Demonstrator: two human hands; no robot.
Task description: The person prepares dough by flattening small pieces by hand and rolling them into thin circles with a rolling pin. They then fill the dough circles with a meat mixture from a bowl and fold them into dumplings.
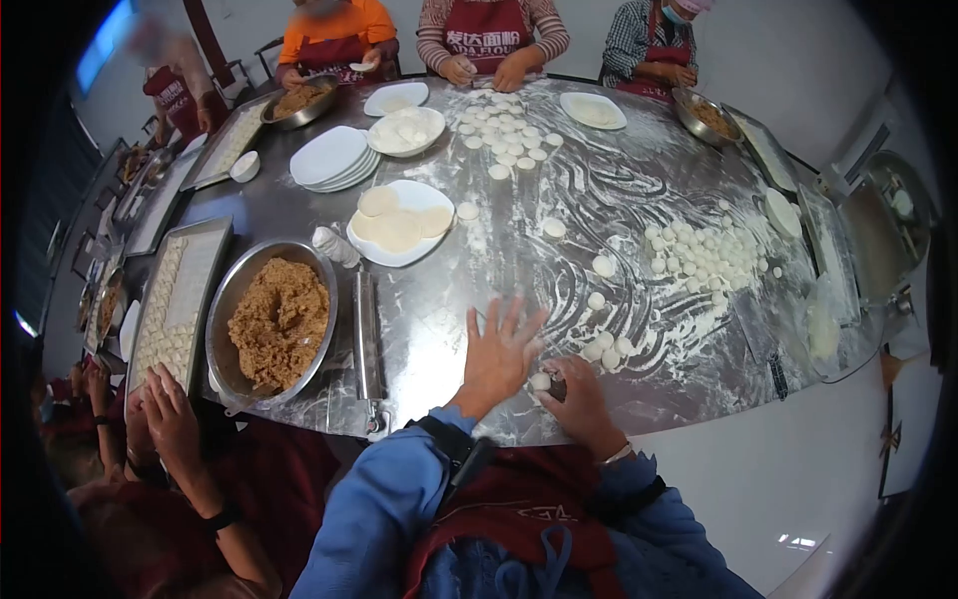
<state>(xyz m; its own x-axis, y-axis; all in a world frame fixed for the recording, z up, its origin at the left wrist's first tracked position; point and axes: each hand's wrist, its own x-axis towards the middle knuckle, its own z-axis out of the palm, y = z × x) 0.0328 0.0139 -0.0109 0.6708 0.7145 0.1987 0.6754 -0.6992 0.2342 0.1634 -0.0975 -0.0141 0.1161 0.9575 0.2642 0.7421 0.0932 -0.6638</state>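
My left hand (499, 349) lies palm down over the steel table (429, 299), fingers spread, with nothing in it. Close to its right, my right hand (582, 404) is curled, its thumb and fingertips at a small white dough piece (540, 381). Several floured dough pieces (607, 349) rest just beyond the right hand. A metal rolling pin (367, 339) stands off to the left of my left hand, lying lengthwise. Beyond it, a white plate (389, 260) carries round flat dough wrappers (396, 228).
A steel bowl (331, 334) of brown filling (279, 319) and a tray (222, 235) of dumplings stand left, near a co-worker's hands (168, 419). Many dough pieces (704, 255) lie in flour at right. Stacked plates (329, 158) and co-workers (489, 40) are across the table.
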